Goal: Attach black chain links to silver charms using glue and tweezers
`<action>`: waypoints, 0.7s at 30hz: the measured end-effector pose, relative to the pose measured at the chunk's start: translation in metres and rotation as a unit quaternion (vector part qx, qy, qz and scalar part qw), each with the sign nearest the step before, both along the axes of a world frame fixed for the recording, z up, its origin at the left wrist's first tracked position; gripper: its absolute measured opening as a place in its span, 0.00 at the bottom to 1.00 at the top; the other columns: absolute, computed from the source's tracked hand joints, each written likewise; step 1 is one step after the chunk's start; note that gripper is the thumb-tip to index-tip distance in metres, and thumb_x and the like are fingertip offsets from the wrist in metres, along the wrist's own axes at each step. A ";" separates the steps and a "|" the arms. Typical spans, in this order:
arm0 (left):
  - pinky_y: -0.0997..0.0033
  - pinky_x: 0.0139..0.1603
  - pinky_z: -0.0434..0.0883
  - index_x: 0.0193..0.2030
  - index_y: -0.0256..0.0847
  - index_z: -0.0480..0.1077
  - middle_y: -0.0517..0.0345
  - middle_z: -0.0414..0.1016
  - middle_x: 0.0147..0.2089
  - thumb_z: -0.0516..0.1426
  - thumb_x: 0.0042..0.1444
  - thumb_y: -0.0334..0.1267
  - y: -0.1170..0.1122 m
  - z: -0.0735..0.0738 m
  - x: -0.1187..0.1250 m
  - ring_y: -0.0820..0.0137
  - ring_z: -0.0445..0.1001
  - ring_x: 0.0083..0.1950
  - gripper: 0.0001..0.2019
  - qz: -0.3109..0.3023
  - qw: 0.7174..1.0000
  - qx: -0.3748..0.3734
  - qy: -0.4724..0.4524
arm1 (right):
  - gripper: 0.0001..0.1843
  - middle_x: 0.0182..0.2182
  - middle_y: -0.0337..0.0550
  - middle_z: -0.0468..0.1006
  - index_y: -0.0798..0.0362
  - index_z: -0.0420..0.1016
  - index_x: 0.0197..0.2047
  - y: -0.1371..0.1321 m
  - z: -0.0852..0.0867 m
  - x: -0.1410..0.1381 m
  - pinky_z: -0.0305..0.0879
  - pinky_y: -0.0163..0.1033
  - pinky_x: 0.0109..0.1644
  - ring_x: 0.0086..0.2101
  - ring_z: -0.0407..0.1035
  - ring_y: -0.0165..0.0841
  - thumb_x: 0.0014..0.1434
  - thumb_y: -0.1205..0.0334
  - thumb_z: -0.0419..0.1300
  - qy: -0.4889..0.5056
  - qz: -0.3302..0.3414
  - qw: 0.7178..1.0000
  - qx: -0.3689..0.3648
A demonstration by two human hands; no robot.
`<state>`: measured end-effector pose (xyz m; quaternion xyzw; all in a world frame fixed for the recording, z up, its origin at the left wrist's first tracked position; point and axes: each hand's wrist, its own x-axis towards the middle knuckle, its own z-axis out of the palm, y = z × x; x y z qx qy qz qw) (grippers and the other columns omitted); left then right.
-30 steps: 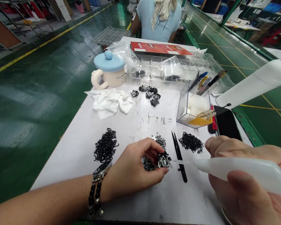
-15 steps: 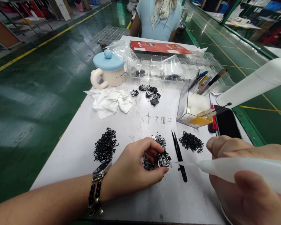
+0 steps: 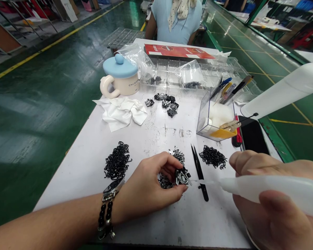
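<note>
Between the thumb and fingers of my left hand (image 3: 151,185) is a small black part with metal pieces (image 3: 182,176), held above the white table. My right hand (image 3: 271,205) wraps around a translucent squeeze bottle (image 3: 273,189), lying nearly level. Its thin nozzle tip points left and reaches the edge of the part; whether it touches is unclear. Black tweezers (image 3: 199,173) lie just right of the part. Behind and below my left fingers are piles of small silvery metal pieces (image 3: 176,155). Heaps of black hook-shaped pieces lie on the left (image 3: 117,161) and right (image 3: 213,157).
Several similar black parts (image 3: 167,103) sit farther back. A lidded mug (image 3: 123,83) and white cloth (image 3: 123,113) stand at left. On the right are a clear pen box (image 3: 215,121), a phone (image 3: 254,137) and a white cylinder (image 3: 284,90). Clear trays (image 3: 169,74) and a seated person (image 3: 176,21) are beyond.
Both hands stay almost where they were, with the nozzle still at the part. Only a very slight shift of the view and the bottle shows.
</note>
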<state>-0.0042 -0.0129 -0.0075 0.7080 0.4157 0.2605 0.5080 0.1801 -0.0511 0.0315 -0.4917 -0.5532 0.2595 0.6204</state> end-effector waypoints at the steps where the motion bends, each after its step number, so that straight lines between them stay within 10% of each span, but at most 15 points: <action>1: 0.75 0.36 0.75 0.40 0.40 0.68 0.58 0.74 0.35 0.62 0.48 0.36 0.000 0.000 0.000 0.72 0.74 0.35 0.12 0.001 1.000 0.000 0.001 | 0.16 0.16 0.35 0.59 0.50 0.64 0.20 0.001 0.000 0.000 0.57 0.46 0.32 0.19 0.56 0.29 0.53 0.54 0.62 0.006 -0.004 1.000 0.001; 8: 0.75 0.35 0.75 0.40 0.39 0.68 0.58 0.74 0.35 0.62 0.48 0.37 0.002 0.002 -0.001 0.72 0.74 0.35 0.12 -0.004 1.000 -0.005 -0.003 | 0.07 0.26 0.36 0.66 0.51 0.66 0.31 0.029 -0.022 0.008 0.60 0.40 0.31 0.26 0.62 0.30 0.53 0.60 0.62 -0.034 -0.176 0.975 0.127; 14: 0.73 0.38 0.74 0.40 0.38 0.67 0.57 0.74 0.35 0.61 0.49 0.35 0.007 0.001 0.000 0.73 0.74 0.34 0.12 0.035 0.999 0.007 -0.026 | 0.12 0.28 0.35 0.66 0.50 0.58 0.33 0.068 -0.056 0.005 0.62 0.37 0.33 0.28 0.65 0.28 0.52 0.62 0.61 -0.244 -0.038 0.965 -0.083; 21: 0.71 0.37 0.75 0.40 0.38 0.67 0.57 0.74 0.34 0.61 0.49 0.34 0.009 0.002 0.000 0.72 0.74 0.33 0.12 0.049 0.998 0.024 -0.044 | 0.17 0.33 0.41 0.70 0.52 0.59 0.42 0.078 -0.057 0.004 0.62 0.39 0.34 0.30 0.67 0.32 0.52 0.62 0.61 -0.335 -0.034 0.936 -0.101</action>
